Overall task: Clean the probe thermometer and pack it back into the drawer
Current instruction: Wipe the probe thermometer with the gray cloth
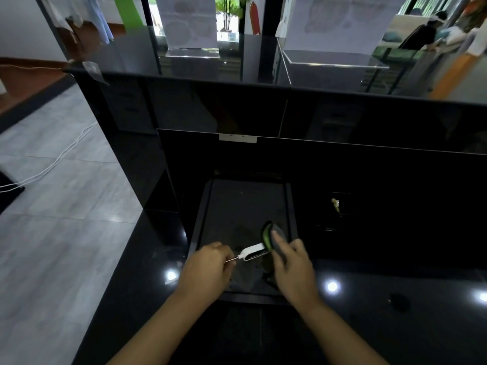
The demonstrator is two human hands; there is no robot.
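Note:
The white probe thermometer (253, 252) hangs over the open black drawer (204, 206), its thin metal probe pointing left. My left hand (208, 267) pinches that probe. My right hand (292, 264) grips a grey and green sponge (271, 237), whose edge touches the right end of the thermometer's white body. Both hands are above the drawer's front half.
The drawer sits in a glossy black counter (369, 299) that reflects ceiling lights. A small yellowish scrap (335, 204) lies on the dark shelf to the right. A raised black counter top (263, 83) runs across the back. Grey tiled floor (66, 219) with white cables is at left.

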